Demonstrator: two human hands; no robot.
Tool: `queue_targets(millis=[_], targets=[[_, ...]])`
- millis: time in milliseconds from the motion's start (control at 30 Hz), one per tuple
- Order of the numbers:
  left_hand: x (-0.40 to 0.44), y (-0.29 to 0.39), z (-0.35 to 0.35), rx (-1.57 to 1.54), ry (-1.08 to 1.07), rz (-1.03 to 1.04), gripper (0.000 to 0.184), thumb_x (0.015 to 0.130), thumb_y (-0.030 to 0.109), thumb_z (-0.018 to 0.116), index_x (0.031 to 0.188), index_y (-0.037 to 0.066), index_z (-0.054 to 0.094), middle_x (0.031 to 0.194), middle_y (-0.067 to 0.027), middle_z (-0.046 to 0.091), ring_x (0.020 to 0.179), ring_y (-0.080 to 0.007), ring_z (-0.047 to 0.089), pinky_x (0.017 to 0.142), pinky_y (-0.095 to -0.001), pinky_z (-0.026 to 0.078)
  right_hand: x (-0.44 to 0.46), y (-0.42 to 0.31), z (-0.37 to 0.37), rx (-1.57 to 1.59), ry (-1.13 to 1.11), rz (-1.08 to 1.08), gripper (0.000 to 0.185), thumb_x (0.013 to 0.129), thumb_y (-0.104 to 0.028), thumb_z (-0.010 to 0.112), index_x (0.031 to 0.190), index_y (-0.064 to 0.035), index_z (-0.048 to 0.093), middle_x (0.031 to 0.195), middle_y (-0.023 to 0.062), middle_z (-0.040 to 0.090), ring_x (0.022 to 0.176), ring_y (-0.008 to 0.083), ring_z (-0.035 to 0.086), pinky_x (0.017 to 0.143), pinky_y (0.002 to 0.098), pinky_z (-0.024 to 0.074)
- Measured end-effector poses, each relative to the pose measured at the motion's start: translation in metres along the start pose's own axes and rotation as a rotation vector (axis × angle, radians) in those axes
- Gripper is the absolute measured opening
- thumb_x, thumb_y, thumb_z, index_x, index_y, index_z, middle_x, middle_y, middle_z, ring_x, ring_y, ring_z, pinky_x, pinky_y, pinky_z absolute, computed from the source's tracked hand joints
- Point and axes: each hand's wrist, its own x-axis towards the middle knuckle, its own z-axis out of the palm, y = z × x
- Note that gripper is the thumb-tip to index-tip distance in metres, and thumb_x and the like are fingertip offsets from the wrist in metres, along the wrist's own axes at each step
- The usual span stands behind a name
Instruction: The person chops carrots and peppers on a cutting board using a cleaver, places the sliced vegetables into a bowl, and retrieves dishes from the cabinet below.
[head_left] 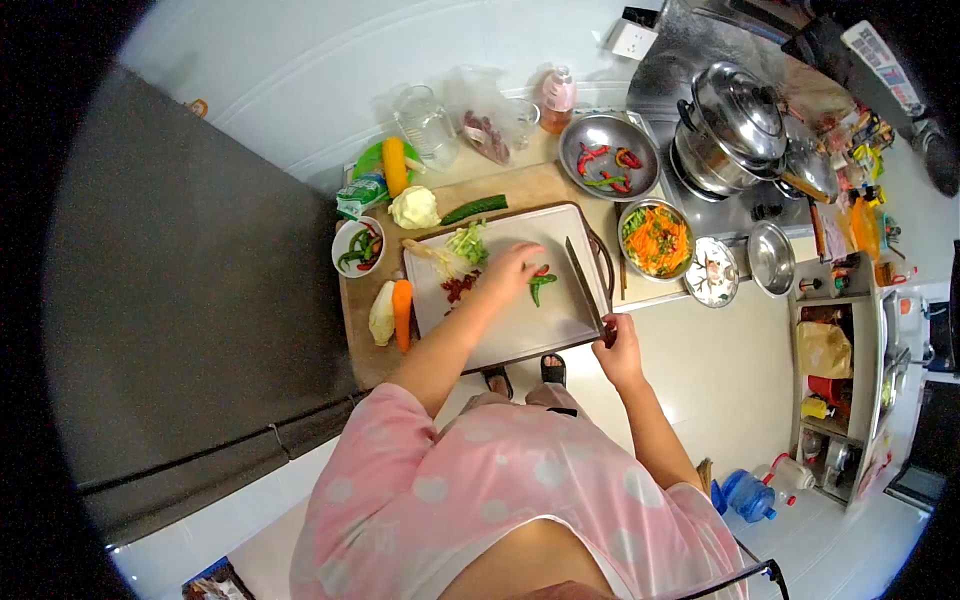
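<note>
My right hand (618,350) is wrapped round the handle of a kitchen knife (583,275), its blade pointing away from me over the right side of the white cutting board (500,340). Over the middle of the board is my left hand (512,268), fingers apart, with its fingertips beside a few green and red chili peppers (541,288). I cannot tell whether they touch. Left of that hand lie chopped red pieces (459,288), sliced pale stalks (440,258) and chopped green pieces (468,243).
Around the board are a cucumber (474,208), a carrot (402,315), a bowl of chilies (358,247) and a cauliflower-like vegetable (415,208). To the right stand a metal bowl with chilies (609,157), a bowl of shredded carrot (656,240) and a steel pot (715,150) on the stove.
</note>
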Motion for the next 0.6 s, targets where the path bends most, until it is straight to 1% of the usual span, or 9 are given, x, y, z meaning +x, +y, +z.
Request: queue_targets(millis=[33, 67, 100, 167, 200, 300, 400, 500, 600], targets=[[0.001, 0.003, -0.006, -0.001, 0.052, -0.021, 0.029, 0.082, 0.008, 0.064, 0.111, 0.008, 0.059, 0.113, -0.0139, 0.059, 0.108, -0.0337, 0.055, 0.090, -0.0391, 0.045, 0.003, 0.008, -0.003, 0.001, 0.012, -0.046, 0.037, 0.069, 0.001, 0.061, 0.105, -0.0011, 0.051, 0.095, 0.0149, 0.052, 0.079, 0.0266, 0.056, 0.071, 0.0355, 0.0484], [0.000, 0.001, -0.005, 0.034, 0.139, -0.038, 0.024, 0.081, 0.008, 0.065, 0.105, 0.007, 0.062, 0.107, -0.0127, 0.061, 0.105, -0.0330, 0.055, 0.089, -0.0406, 0.045, 0.005, 0.019, -0.005, 0.003, 0.023, -0.091, 0.036, 0.071, 0.002, 0.060, 0.105, -0.0009, 0.050, 0.092, 0.0123, 0.051, 0.073, 0.0220, 0.054, 0.068, 0.0329, 0.0476], [-0.002, 0.002, -0.002, 0.102, 0.123, -0.019, 0.023, 0.080, 0.009, 0.065, 0.103, 0.007, 0.063, 0.105, -0.0120, 0.061, 0.103, -0.0327, 0.055, 0.089, -0.0408, 0.045, 0.006, 0.026, -0.007, 0.005, 0.032, -0.137, 0.035, 0.072, 0.003, 0.059, 0.105, -0.0007, 0.050, 0.090, 0.0097, 0.050, 0.067, 0.0174, 0.053, 0.064, 0.0303, 0.0467], [-0.008, 0.006, 0.006, 0.239, 0.097, 0.023, 0.020, 0.079, 0.009, 0.066, 0.098, 0.007, 0.064, 0.103, -0.0107, 0.061, 0.100, -0.0320, 0.055, 0.087, -0.0413, 0.045, 0.008, 0.039, -0.013, 0.053, -0.006, -0.091, 0.034, 0.073, 0.003, 0.059, 0.105, -0.0007, 0.050, 0.087, 0.0095, 0.052, 0.067, 0.0171, 0.053, 0.063, 0.0302, 0.0465], [-0.012, 0.023, 0.008, 0.297, 0.097, 0.083, 0.019, 0.075, 0.007, 0.068, 0.093, 0.010, 0.065, 0.095, -0.0082, 0.059, 0.094, -0.0287, 0.053, 0.082, -0.0385, 0.046, 0.009, 0.043, -0.015, 0.076, -0.021, -0.071, 0.033, 0.073, 0.003, 0.059, 0.105, -0.0008, 0.050, 0.086, 0.0094, 0.053, 0.066, 0.0169, 0.053, 0.063, 0.0301, 0.0464], [-0.020, 0.037, 0.028, 0.447, 0.111, 0.044, 0.019, 0.074, 0.009, 0.069, 0.093, 0.012, 0.066, 0.096, -0.0056, 0.059, 0.097, -0.0255, 0.053, 0.082, -0.0388, 0.045, 0.012, 0.040, -0.031, 0.074, -0.055, -0.131, 0.032, 0.074, 0.004, 0.059, 0.104, -0.0013, 0.050, 0.083, 0.0086, 0.055, 0.064, 0.0153, 0.052, 0.060, 0.0296, 0.0456], [-0.020, 0.030, 0.043, 0.559, 0.161, -0.031, 0.018, 0.074, 0.011, 0.069, 0.092, 0.014, 0.067, 0.095, -0.0037, 0.058, 0.098, -0.0244, 0.052, 0.084, -0.0392, 0.044, 0.017, 0.049, -0.039, 0.042, -0.064, -0.234, 0.032, 0.075, 0.004, 0.059, 0.104, -0.0019, 0.050, 0.084, 0.0083, 0.056, 0.062, 0.0136, 0.052, 0.057, 0.0286, 0.0443], [-0.023, 0.022, 0.047, 0.600, 0.229, -0.060, 0.017, 0.076, 0.012, 0.068, 0.093, 0.014, 0.068, 0.096, -0.0030, 0.058, 0.097, -0.0251, 0.052, 0.085, -0.0388, 0.043, 0.021, 0.051, -0.048, 0.134, -0.181, -0.099, 0.031, 0.074, 0.000, 0.063, 0.102, -0.0017, 0.050, 0.095, 0.0178, 0.055, 0.078, 0.0299, 0.059, 0.070, 0.0372, 0.0496], [-0.036, 0.056, 0.019, 0.536, 0.320, -0.125, 0.021, 0.074, 0.007, 0.068, 0.095, 0.012, 0.067, 0.097, -0.0052, 0.059, 0.097, -0.0275, 0.053, 0.084, -0.0419, 0.043, 0.025, 0.050, -0.051, 0.159, -0.236, -0.139, 0.031, 0.075, -0.001, 0.064, 0.104, -0.0016, 0.051, 0.095, 0.0171, 0.056, 0.078, 0.0289, 0.059, 0.071, 0.0359, 0.0491]])
